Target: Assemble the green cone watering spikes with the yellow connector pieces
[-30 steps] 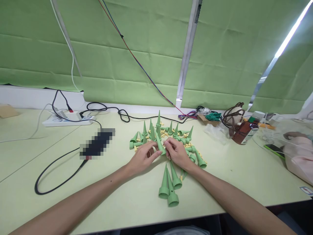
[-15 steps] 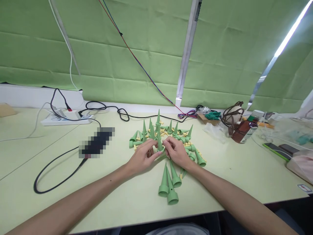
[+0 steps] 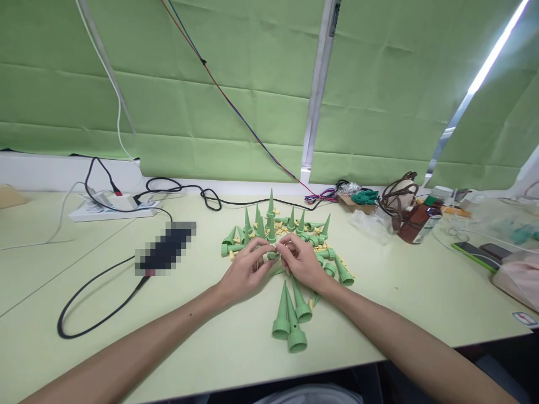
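My left hand [image 3: 249, 266] is closed around a green plastic cone spike [image 3: 273, 255], of which only a small part shows between the fingers. My right hand [image 3: 300, 259] meets it from the other side, thumb and fingertips pinched together at the cone; whatever they pinch is too small and covered to name. Behind both hands is a cluster of green cone spikes [image 3: 272, 210], several upright and others on their sides, with small yellow plastic pieces [image 3: 291, 231] scattered among them. Nearer the table's front edge lie 3 more green cones [image 3: 297, 340], wide ends toward me.
A pixelated dark device [image 3: 166, 249] with a black cable lies at left, before a white power strip [image 3: 113, 210]. At right are a reddish-brown bottle [image 3: 420, 223], clear plastic wrap [image 3: 370, 225] and a phone with a green edge [image 3: 475, 257]. Green blinds [image 3: 236, 129] hang behind the table.
The cone in my left hand stood point up between my hands; it is now tipped over and mostly covered by my fingers. My hands have drawn slightly closer together.
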Available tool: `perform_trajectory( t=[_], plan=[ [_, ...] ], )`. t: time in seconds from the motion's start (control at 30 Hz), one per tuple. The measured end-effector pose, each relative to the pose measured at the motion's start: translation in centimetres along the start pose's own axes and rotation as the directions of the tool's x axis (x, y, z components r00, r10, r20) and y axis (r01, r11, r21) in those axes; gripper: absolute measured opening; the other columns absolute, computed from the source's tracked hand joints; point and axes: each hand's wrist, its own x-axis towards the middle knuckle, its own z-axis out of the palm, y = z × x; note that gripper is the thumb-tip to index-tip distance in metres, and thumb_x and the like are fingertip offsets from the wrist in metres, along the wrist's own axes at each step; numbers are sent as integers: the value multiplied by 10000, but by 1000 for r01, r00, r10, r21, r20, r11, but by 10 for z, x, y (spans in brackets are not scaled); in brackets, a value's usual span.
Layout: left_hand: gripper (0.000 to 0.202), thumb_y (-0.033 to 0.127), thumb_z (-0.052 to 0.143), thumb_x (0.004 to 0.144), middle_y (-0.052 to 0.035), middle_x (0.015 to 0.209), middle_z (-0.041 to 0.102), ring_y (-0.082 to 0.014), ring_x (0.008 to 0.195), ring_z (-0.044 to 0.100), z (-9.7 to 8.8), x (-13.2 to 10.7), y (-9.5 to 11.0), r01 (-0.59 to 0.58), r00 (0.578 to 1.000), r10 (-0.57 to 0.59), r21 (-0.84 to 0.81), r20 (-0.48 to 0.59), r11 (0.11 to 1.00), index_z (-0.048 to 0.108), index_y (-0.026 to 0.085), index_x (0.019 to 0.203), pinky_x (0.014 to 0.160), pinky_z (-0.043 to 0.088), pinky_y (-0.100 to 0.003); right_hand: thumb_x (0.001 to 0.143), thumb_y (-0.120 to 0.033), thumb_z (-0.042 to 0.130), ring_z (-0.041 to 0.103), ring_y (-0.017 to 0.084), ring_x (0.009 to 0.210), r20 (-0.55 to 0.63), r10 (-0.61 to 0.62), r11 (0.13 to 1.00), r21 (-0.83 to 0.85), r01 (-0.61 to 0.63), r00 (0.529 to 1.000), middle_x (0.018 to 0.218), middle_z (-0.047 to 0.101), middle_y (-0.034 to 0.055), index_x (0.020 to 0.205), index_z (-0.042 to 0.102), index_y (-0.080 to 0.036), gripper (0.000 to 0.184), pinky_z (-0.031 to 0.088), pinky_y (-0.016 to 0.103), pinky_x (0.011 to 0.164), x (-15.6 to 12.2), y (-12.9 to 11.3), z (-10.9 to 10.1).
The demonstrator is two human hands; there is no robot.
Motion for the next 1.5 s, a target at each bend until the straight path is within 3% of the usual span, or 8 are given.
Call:
perform_trajectory(
  t=[0.13,0.33,0.57,0.77,0.93,1.17,1.3,1.5],
  plan=[
    [203,249,493,967,-74,1096,544,-73,617,510,-1,1,1,-17,999,18,30,-35,999,604,216,1134,560,459,-224,972,-484,474,472,109,458,-16,11,999,44,-10,1000,593,512,-55,923,482,-218,271,367,236,469,0,-2,1],
    [203,257,493,967,-70,1088,545,-63,581,494,0,1,0,-7,999,9,50,-47,999,609,218,1128,555,465,-226,980,-494,438,425,116,478,-17,-6,995,-101,4,1000,563,452,-52,809,485,-214,331,342,253,494,1,-3,-1],
    [256,159,481,951,-81,1138,518,-75,643,525,-1,-1,-3,-69,997,72,86,-28,994,615,235,1155,585,477,-227,999,-386,400,375,116,503,-19,-69,975,-213,64,997,520,385,-50,632,352,-218,406,309,266,541,2,0,-1],
    [281,119,480,939,-77,1121,504,-66,632,503,-2,-1,-2,-113,992,118,119,-32,986,609,242,1157,573,476,-220,991,-337,398,337,112,501,-28,-102,969,-227,94,994,525,346,-52,618,301,-214,404,267,269,525,2,3,0],
    [241,147,521,924,-70,1121,465,-48,599,483,0,1,1,-64,987,77,92,-143,994,543,234,1148,561,485,-222,1003,-369,394,367,117,499,-25,-87,976,-204,80,996,519,396,-48,633,349,-218,402,295,266,532,1,1,0],
    [75,225,465,969,-47,975,492,-102,680,524,-2,4,6,8,980,5,63,-200,998,534,197,983,550,450,-223,1008,-425,396,409,118,493,-84,-73,988,-143,61,994,548,435,-46,686,411,-221,382,345,263,537,0,-4,0],
    [255,266,380,1013,-50,894,528,-168,844,538,-5,6,8,46,982,-34,64,-186,997,556,185,847,711,464,-288,1001,-443,412,432,116,493,-107,-63,994,-91,54,992,585,471,-37,733,444,-218,352,353,258,520,0,-4,-1],
    [452,324,258,1040,-41,790,504,-164,748,501,-5,5,4,103,993,-101,15,-67,995,458,183,660,719,441,-319,991,-452,434,442,122,509,-39,-74,993,-96,70,997,579,489,-34,755,485,-215,339,373,258,532,-2,-5,-1]
  ],
)
